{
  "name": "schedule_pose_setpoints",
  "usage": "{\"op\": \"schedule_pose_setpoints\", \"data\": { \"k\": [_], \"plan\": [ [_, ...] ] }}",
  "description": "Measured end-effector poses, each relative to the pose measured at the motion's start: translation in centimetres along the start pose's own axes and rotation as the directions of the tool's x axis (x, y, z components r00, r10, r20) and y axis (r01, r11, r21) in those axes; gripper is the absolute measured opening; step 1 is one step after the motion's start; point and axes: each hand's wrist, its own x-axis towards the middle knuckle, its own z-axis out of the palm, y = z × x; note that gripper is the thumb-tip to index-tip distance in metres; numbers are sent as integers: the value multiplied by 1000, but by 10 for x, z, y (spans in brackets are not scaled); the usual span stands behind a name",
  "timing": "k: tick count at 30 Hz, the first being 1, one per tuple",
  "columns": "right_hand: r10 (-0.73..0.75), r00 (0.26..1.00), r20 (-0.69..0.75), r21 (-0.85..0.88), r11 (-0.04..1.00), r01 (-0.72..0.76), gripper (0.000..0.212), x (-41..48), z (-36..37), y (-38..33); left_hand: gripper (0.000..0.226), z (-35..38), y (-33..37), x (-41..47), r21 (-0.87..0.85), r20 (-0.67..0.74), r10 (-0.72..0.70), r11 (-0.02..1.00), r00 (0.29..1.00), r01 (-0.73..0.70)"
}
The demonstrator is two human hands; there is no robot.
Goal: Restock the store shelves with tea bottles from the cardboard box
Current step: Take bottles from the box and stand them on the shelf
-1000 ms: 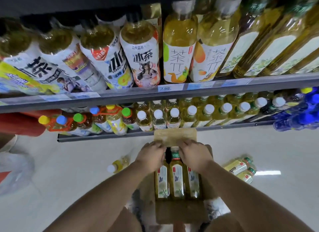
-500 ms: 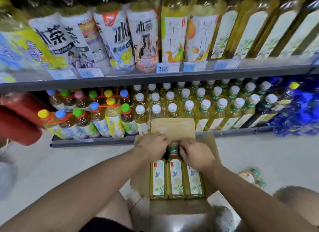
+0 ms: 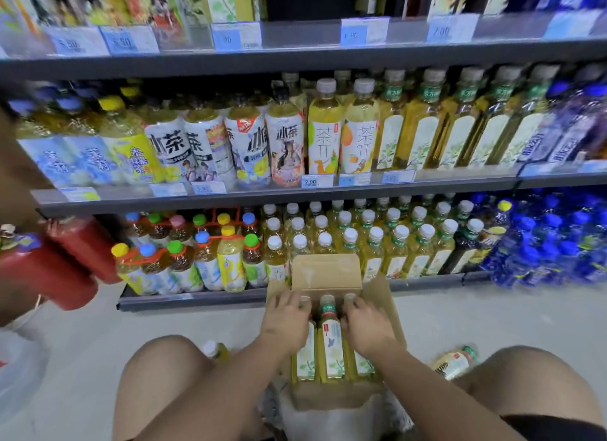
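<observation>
An open cardboard box sits on the floor between my knees, its far flap standing up. Three yellow tea bottles lie side by side in it; the middle bottle shows a white cap and green neck band. My left hand curls over the neck of the left bottle. My right hand curls over the neck of the right bottle. Both bottles still lie in the box. Matching white-capped tea bottles fill the bottom shelf just behind the box.
The bottom shelf edge runs close in front of the box. Large red bottles jut out at the left. Blue bottles crowd the right. Loose bottles lie on the floor by my left knee and right knee.
The view has tilted up, so higher shelves show and my knees have come into sight. Both hands stay on the bottle necks in the box, slightly further apart than before.
</observation>
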Motion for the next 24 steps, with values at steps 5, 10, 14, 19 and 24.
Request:
{"op": "schedule_pose_setpoints", "data": {
  "k": [5,10,14,19,24],
  "plan": [
    [50,996,73,17,999,-52,32,35,11,-17,69,24,-7,9,-1,29,-57,998,998,57],
    [215,943,253,110,962,-249,26,78,27,-44,68,55,-20,17,-29,165,-118,992,979,124],
    [347,892,291,72,921,-382,18,90,51,-53,65,60,-19,22,-15,198,-101,994,975,106],
    [413,872,264,191,863,-467,42,89,48,-48,70,53,-26,22,-72,214,-74,993,974,92],
    [296,944,146,475,816,-330,45,66,29,-31,69,34,-11,17,-300,-3,74,951,997,-72]
  ]
}}
